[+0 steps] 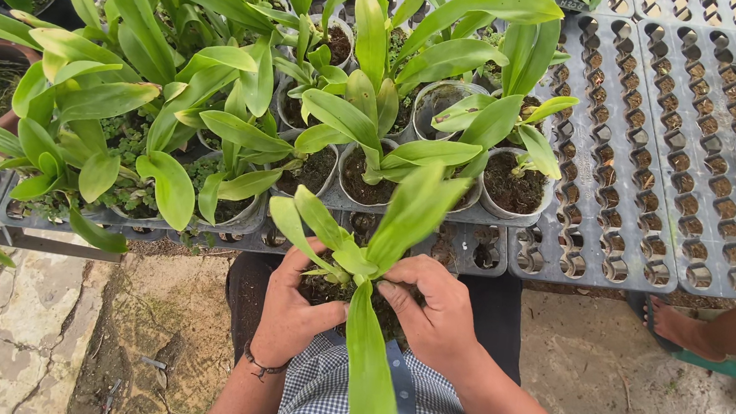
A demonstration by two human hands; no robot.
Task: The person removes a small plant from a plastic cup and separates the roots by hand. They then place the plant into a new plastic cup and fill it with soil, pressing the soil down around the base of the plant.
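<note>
both hands, left [290, 311] and right [435, 315], grip the pot [335, 295] below the tray [462, 246]. thumbs press at the plant [363, 260] base; risk: snapped leaf or spilled soil.

A small potted plant [354, 259] with long green leaves is held between 2 hands above the lap. The left hand [288, 311] is wrapped around the pot's side, a dark band worn at its wrist; the right hand [434, 315] is curled over the soil, fingertips pressed at the plant's base. Just beyond, a grey tray [471, 251] is filled with similar potted plants [363, 167]. Empty celled trays [655, 170] are laid to the right. Another person's foot [677, 327] is seen at the right edge.
</note>
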